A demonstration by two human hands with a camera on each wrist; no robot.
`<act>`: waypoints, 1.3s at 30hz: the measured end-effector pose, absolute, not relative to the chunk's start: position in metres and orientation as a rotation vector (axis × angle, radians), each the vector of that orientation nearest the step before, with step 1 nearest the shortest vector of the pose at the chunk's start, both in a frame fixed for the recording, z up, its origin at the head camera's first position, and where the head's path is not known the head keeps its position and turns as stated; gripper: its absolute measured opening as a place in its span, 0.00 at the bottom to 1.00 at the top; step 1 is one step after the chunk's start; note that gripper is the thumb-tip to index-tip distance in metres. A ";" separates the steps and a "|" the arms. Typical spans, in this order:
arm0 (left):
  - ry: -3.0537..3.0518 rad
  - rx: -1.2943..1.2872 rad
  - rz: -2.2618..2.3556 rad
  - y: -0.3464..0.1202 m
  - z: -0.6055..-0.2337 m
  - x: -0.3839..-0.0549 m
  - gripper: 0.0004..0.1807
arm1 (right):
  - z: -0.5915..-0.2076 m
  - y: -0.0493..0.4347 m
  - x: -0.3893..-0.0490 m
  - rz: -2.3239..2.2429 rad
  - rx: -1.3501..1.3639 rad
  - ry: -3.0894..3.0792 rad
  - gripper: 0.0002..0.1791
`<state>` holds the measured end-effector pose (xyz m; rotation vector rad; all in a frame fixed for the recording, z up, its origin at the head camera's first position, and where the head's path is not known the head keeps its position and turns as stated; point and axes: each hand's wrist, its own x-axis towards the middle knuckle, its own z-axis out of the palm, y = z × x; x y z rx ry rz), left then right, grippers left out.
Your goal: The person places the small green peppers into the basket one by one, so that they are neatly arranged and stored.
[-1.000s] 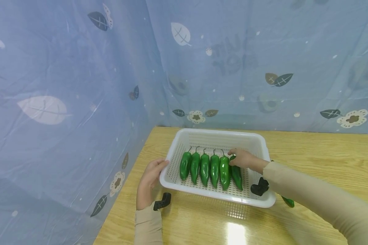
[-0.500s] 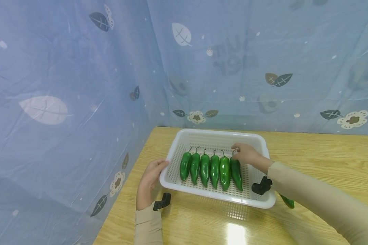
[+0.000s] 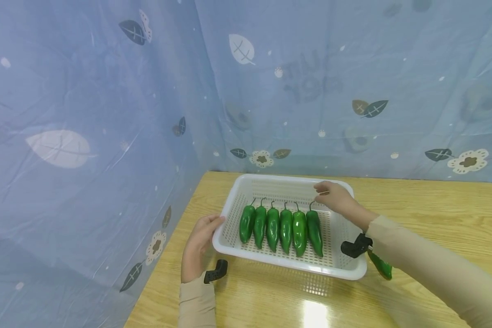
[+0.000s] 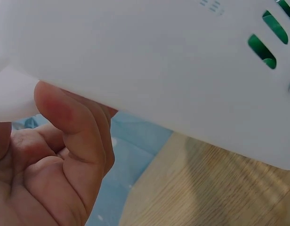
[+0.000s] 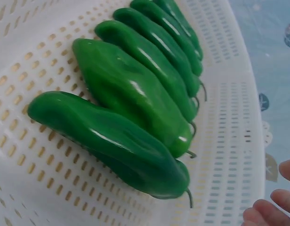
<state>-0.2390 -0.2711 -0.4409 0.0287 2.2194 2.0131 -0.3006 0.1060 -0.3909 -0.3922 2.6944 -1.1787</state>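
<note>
Over the white basket [image 3: 344, 273] on the worktop [image 3: 434, 214] our right hand [image 3: 337, 198] hovers, loosely curled and holding nothing, above the stem of the sixth pepper [image 3: 314, 231]. Our left hand [image 3: 197, 246] rests with relaxed fingers on the basket's left rim. We judge it best to brace the basket and keep the row tight. Only the right wrist view shows the stems closely; only the head view shows the loose pepper [image 3: 380, 266] outside.
</note>
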 end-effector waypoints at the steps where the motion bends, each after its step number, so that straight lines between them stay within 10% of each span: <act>1: 2.223 0.043 2.009 -0.270 -0.438 -0.237 0.21 | -0.389 0.108 -0.300 -1.199 -0.395 2.697 0.28; 39: 2.242 0.042 2.024 -0.274 -0.452 -0.243 0.23 | -0.393 0.234 -0.269 -1.599 -0.211 2.602 0.39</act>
